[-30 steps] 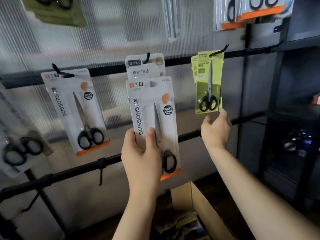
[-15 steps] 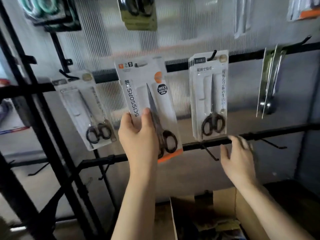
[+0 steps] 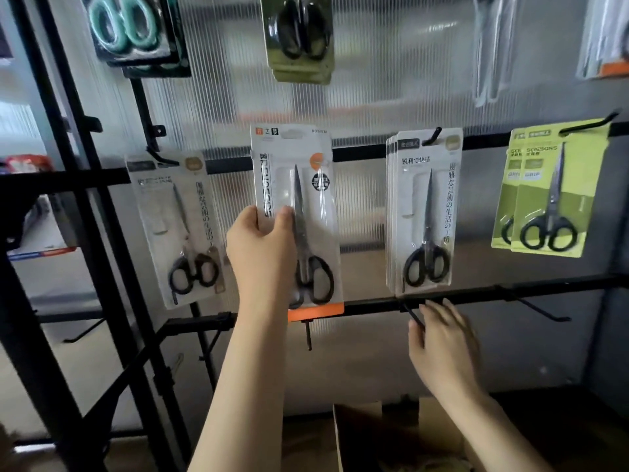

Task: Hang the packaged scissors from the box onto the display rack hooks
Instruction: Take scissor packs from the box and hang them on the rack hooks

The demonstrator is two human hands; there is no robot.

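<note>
two hands are raised at the display rack point(image 3: 476, 294). left hand point(image 3: 262, 248) pinches the white scissors pack point(image 3: 296, 212) at mid-height, thumb on the front, keeping it upright with its hang slot level with the upper rail, between two hung packs; no hook for it is visible, so it appears held, not hung. right hand point(image 3: 442, 342) is apart from the left, fingers loosely spread and holding nothing, touching a bare hook point(image 3: 413, 313) on the lower rail, probably to steady or locate it. box point(image 3: 371, 434) sits below.

Open gap between hanging packs point(image 3: 422, 212)
</note>
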